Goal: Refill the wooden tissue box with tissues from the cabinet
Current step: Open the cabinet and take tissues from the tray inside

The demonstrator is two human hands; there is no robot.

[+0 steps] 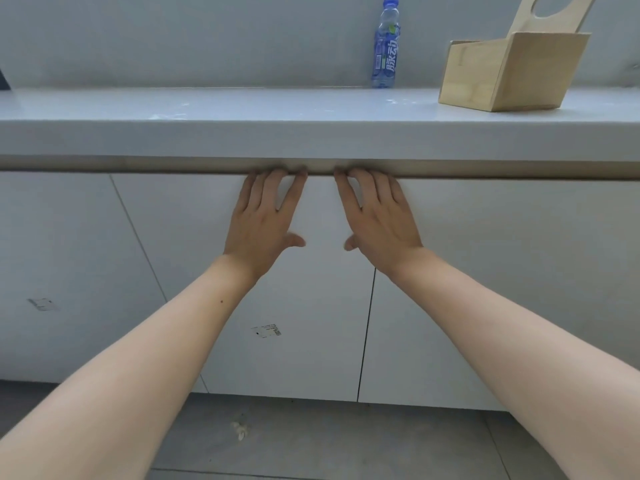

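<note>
Tissue box (512, 72) waits open near the countertop's (242, 109) right edge, cabinet doors (311, 306) shut, both hands (265, 220) (377, 216) flat, fingertips hooked over their tops, holding nothing.

Soft even cool daylight, faint glare on tabletop (242, 105), dark shadow under its lip, wide-angle bowing, slight overall softness

The single head-worn view looks forward and down from behind both outstretched forearms, close to the cabinet front. The left hand (265, 220) and right hand (377, 220) sit near the middle of the frame, side by side. Above the hands the worktop edge (311, 140) runs across the whole width, bowed by the wide lens. Below the forearms a strip of floor (311, 441) shows. No second view exists to share anything with.
</note>
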